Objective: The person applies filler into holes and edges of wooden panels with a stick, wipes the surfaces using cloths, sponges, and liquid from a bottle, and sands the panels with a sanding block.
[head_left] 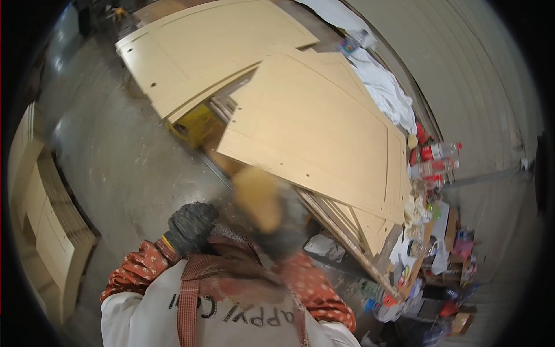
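My left hand point(192, 227), in a dark grey work glove, is curled closed in front of my body at the apron's point(225, 272) upper edge. What it may hold is hidden. My right hand point(282, 238), also in a dark glove, is smeared by motion and grips a tan, sponge-like pad point(257, 198). That pad is at the near corner of a cream panel point(324, 127) with small dark holes along its edge. This panel lies askew on other panels on a workbench. A second large cream panel point(214, 52) lies beyond it to the left.
A yellow object point(196, 123) shows beneath the panels. Bottles point(436, 152), a white cloth point(384, 87) and clutter line the bench's right side, beside a wall point(474, 87). More panels point(52, 225) are stacked at the far left, across the grey floor point(121, 144).
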`<action>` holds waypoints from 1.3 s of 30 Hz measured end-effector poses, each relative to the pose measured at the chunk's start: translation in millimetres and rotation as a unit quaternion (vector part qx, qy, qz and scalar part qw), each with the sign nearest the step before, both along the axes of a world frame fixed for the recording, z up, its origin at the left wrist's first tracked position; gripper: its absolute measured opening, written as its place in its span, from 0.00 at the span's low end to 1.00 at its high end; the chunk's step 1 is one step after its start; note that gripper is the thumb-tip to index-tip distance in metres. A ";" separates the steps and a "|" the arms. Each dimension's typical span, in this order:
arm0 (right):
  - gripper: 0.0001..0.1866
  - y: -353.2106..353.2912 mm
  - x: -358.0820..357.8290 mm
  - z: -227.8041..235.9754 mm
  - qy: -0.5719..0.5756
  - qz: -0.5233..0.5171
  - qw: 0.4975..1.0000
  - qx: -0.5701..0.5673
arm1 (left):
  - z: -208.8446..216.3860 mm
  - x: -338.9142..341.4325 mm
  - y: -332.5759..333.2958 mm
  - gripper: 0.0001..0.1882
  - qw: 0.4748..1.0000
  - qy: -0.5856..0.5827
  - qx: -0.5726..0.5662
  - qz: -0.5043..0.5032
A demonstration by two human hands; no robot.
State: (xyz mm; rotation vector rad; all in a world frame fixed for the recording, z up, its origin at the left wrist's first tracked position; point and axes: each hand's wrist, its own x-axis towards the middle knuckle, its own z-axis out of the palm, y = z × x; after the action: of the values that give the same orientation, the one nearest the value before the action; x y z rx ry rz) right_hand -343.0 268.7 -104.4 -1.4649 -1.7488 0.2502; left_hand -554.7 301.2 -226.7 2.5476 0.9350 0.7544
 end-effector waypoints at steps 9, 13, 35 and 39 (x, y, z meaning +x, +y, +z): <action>0.35 40.9 -27.7 -23.4 -0.262 -0.018 0.957 0.125 | -38.3 -17.0 -8.8 0.14 0.984 0.001 -0.163 0.066; 0.35 88.5 -76.4 -20.9 -0.248 0.188 0.950 -0.021 | -58.2 -9.0 -3.9 0.16 0.985 -0.045 -0.147 0.082; 0.33 102.1 -32.5 62.5 -0.236 0.230 0.943 -0.041 | -69.7 -38.7 8.6 0.08 0.981 -0.105 -0.085 0.140; 0.35 146.4 -30.5 74.2 -0.331 0.296 0.894 -0.065 | -16.6 -26.4 32.9 0.06 0.981 -0.072 -0.123 0.134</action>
State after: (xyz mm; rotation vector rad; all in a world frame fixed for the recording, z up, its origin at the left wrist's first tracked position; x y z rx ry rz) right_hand -373.5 415.1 -30.2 -1.1250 -2.7768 0.1913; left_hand -581.1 334.1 -243.3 2.1502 1.2535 0.8273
